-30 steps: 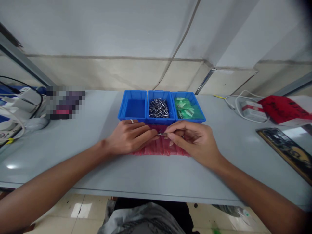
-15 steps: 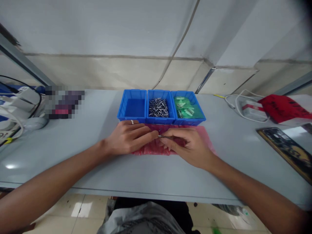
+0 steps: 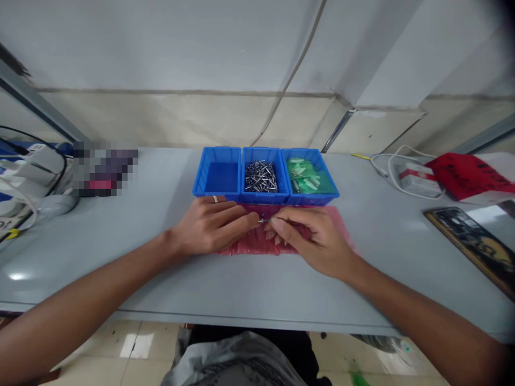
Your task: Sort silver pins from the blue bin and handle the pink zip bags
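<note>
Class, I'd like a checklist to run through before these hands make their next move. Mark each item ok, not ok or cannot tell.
1. Right hand pinches the small metal part: ok.
2. Left hand grips its other end: cannot tell; the thumb is hidden.
3. Red plastic fully in view: not ok; the hands cover some of it.
4. Middle blue bin stands upright, holding metal pieces: ok.
5. Right blue bin holds green bags: ok.
6. Phone apart from both hands: ok.
</note>
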A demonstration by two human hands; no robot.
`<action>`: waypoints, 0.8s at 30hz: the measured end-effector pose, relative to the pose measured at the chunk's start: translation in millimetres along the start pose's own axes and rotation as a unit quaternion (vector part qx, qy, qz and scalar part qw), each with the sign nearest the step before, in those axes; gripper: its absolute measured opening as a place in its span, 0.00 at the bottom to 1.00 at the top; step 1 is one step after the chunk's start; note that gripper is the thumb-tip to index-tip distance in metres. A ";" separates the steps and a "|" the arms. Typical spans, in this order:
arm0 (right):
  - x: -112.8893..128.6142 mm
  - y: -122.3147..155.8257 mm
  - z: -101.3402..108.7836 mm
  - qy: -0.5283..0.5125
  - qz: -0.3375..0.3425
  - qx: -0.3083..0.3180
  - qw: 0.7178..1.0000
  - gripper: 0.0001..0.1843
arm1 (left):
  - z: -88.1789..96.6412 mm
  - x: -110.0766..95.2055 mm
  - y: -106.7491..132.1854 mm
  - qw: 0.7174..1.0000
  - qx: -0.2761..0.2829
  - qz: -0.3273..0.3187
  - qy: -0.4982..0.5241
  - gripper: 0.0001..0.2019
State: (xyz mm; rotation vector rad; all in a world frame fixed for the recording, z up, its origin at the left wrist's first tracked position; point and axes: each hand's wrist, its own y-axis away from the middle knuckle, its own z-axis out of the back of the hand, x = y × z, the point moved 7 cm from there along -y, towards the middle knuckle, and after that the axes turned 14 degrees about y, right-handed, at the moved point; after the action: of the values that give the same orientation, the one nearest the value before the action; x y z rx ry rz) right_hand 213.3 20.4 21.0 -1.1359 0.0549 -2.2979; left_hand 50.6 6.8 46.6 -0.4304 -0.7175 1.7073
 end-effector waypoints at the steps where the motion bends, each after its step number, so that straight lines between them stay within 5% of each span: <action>1: 0.6 -0.4 0.5 -0.009 -0.002 0.000 1.000 0.17 | -0.1 0.3 0.4 1.000 0.000 0.003 0.000 0.03; 24: -2.2 -0.8 0.9 -0.069 -0.029 0.000 0.997 0.15 | 2.5 2.4 -3.1 0.999 0.004 0.022 0.023 0.03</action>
State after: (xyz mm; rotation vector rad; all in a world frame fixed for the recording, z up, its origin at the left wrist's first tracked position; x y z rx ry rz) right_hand 214.6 22.4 20.2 -1.3100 -0.0301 -2.2623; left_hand 50.7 8.9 50.7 -0.4818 -0.6731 1.7359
